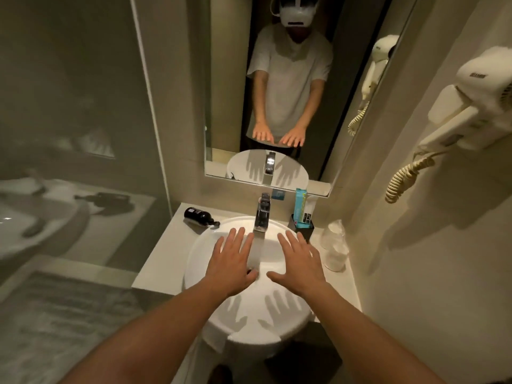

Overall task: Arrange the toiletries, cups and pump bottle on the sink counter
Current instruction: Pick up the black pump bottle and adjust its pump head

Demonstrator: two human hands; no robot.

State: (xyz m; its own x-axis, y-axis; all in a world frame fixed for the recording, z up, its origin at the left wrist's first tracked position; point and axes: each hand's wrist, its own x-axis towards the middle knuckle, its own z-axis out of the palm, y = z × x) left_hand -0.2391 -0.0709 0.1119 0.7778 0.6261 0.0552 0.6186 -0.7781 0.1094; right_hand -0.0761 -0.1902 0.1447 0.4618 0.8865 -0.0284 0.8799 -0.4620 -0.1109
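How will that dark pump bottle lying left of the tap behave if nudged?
The dark pump bottle lies on its side on the counter, so its round body may roll. The pump head would likely check that. It looks glossy, perhaps slippery.

Bathroom, probably hotel: basin [246, 322], mirror [277, 92], wall-mounted hairdryer [476, 106].

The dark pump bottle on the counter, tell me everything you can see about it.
The pump bottle is small, dark and glossy, likely plastic or glass, with a pale label too small to read. It lies on its side on the pale counter, left of the faucet. Its base points to the back wall and its black pump head to the white basin, close to the rim; whether they touch is unclear. Neither hand touches it.
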